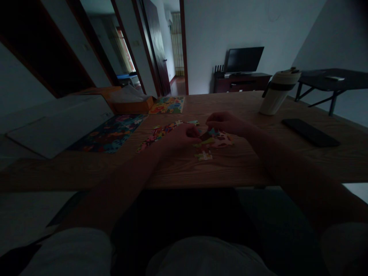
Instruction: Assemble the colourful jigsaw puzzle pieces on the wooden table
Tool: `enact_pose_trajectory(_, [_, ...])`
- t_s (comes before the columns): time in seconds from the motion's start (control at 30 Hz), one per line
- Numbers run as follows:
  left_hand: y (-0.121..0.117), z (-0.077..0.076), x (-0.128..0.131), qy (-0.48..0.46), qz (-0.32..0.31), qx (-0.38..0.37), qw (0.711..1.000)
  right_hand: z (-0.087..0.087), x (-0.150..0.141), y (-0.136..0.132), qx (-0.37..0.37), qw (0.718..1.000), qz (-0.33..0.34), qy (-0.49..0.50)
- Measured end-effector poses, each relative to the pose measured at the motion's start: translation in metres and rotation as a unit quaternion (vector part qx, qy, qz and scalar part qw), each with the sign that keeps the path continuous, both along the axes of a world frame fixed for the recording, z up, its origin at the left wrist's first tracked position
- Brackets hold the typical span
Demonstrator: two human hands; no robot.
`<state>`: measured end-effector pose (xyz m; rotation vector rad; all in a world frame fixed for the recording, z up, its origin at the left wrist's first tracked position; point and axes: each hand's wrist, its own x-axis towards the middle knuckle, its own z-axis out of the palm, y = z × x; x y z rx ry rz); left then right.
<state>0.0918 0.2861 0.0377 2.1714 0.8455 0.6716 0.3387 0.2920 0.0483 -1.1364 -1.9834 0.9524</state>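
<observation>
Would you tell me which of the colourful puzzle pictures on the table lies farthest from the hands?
The puzzle sheet at the table's far edge, beside the orange box. The large dark puzzle board and the loose pieces lie nearer the left hand.

Plenty of bare wooden table (pixel 230 168) in front of and to the right of the loose puzzle pieces (pixel 212 142), so a hand can slide in from the near edge no problem. Left side is more crowded: a strip of joined pieces (pixel 161 134), a dark puzzle board (pixel 110 134), a white sheet (pixel 60 122) and an orange box (pixel 132 101) with another colourful board (pixel 168 104) just beside it. On the right, the tall cup (pixel 277 92) and the black phone (pixel 310 132) stand well apart from the pieces, with open table between them.
</observation>
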Motion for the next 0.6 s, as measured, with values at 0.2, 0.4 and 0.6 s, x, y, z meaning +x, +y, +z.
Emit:
enact_pose_trajectory(0.2, [-0.005, 0.008, -0.004, 0.025, 0.054, 0.02, 0.998, 0.01, 0.009, -0.004, -0.033, 0.998, 0.038, -0.043])
enact_pose_trajectory(0.4, [-0.001, 0.006, -0.003, 0.014, 0.065, 0.025, 0.997, 0.011, 0.011, -0.006, -0.083, 0.989, 0.101, -0.065])
enact_pose_trajectory(0.6, [0.003, 0.003, -0.004, -0.016, 0.027, 0.005, 1.0, 0.009, 0.013, -0.003, -0.053, 0.992, 0.09, -0.072])
